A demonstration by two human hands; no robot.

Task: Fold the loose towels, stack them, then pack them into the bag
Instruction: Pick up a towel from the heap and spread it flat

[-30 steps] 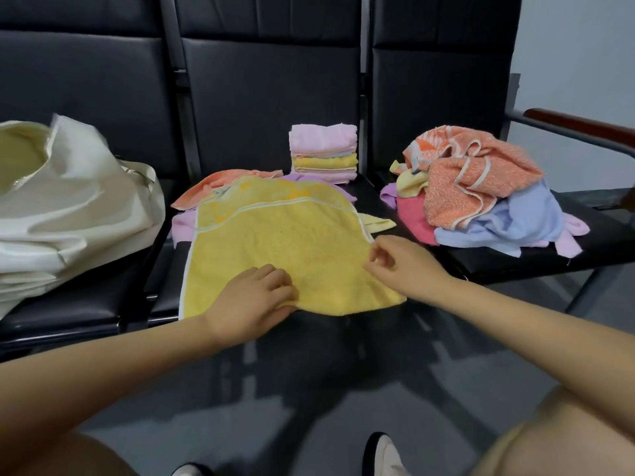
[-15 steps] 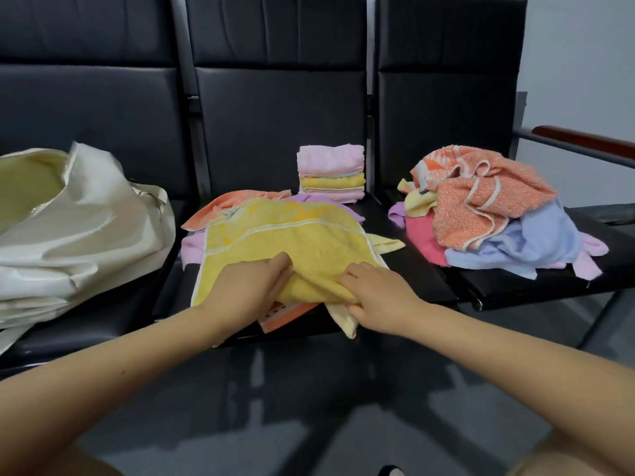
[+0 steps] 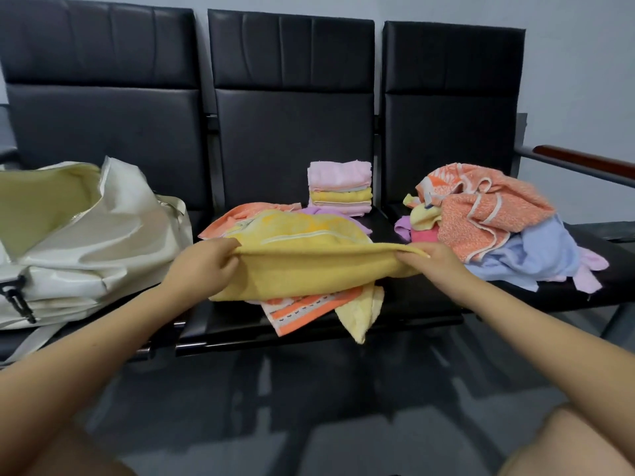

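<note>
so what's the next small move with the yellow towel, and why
Probably carry the lifted near edge away to the far edge and lay it down. Left hand and right hand each pinch a corner of the yellow towel, raised and only half folded.

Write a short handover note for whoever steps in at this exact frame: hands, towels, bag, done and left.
Left hand and right hand each grip an end of the yellow towel, lifted mid-fold over the middle seat, with more towels under it.
Done: a small folded stack at the seat's back.
Left: finish this fold, fold the loose pile on the right seat, stack everything, pack it into the open white bag on the left seat.
</note>
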